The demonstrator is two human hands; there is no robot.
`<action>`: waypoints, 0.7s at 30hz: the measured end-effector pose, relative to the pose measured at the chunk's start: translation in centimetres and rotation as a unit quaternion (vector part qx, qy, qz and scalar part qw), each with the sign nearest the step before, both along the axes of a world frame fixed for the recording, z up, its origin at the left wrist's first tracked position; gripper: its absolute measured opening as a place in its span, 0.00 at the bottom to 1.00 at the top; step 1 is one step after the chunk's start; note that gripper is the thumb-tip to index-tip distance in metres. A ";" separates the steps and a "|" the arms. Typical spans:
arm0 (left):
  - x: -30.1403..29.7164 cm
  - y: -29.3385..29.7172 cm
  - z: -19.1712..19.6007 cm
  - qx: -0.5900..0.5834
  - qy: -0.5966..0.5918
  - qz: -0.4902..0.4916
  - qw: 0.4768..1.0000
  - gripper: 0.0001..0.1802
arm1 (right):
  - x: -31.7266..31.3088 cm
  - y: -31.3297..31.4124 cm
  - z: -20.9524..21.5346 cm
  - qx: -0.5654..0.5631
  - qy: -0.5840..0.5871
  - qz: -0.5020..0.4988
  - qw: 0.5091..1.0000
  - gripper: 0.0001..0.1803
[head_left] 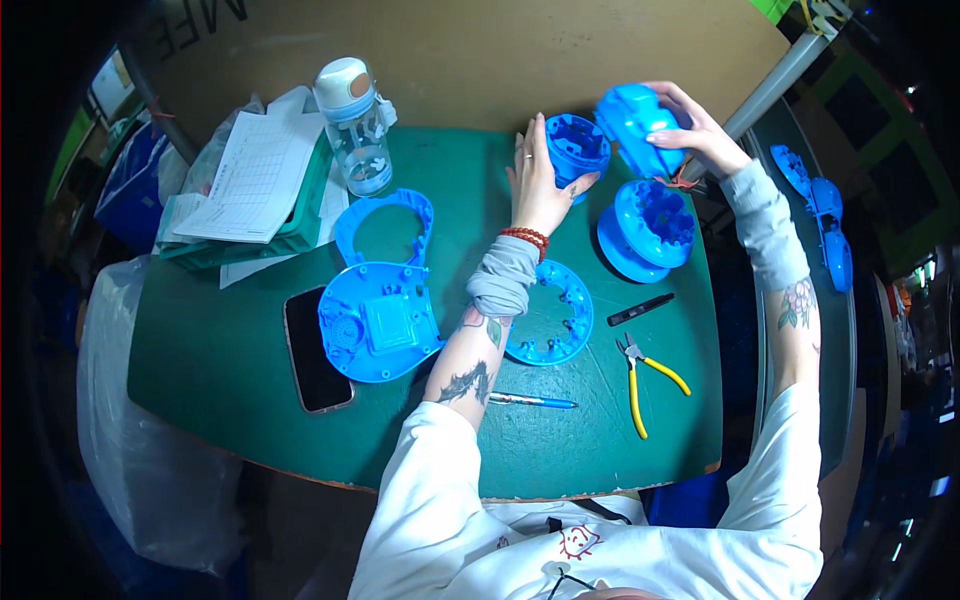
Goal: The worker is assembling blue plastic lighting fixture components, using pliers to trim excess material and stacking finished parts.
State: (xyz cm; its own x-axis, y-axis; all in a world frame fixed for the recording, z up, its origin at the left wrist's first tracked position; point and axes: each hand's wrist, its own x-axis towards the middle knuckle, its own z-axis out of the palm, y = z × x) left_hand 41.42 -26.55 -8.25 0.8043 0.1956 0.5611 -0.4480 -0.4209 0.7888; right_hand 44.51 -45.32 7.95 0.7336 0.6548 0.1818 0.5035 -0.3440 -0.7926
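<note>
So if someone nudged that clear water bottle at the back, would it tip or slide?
The bottle stands tall on a narrow base, so a high push would probably tip it. It looks nearly empty, so likely light. Once on its side, its round body would probably roll across the green table.

Single view, from a wide fisheye camera on my head, the left of a side-by-side pair. It looks steeply down over my chest onto the green-topped desk, close enough that my forearms enter from the lower edge and reach toward the far side. The picture is upright and unmirrored, so its left is my left. Straight edges bow near the dark rim. No second view is shown.
</note>
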 end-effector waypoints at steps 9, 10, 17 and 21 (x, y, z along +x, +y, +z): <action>0.3 0.7 -1.1 0.006 -0.026 0.015 1.000 0.49 | 4.3 5.2 -0.6 -0.209 -0.173 0.114 0.956 0.50; 0.3 0.6 -1.1 0.006 -0.030 0.019 0.999 0.49 | 4.1 5.4 -0.6 -0.210 -0.172 0.113 0.956 0.50; 0.1 0.9 -1.1 0.013 -0.022 0.024 0.999 0.47 | 2.9 6.9 -0.4 -0.292 -0.153 -0.005 0.944 0.46; 0.2 0.3 -0.8 0.018 -0.018 0.016 1.000 0.47 | 2.1 6.7 -0.3 -0.315 -0.210 -0.039 0.925 0.46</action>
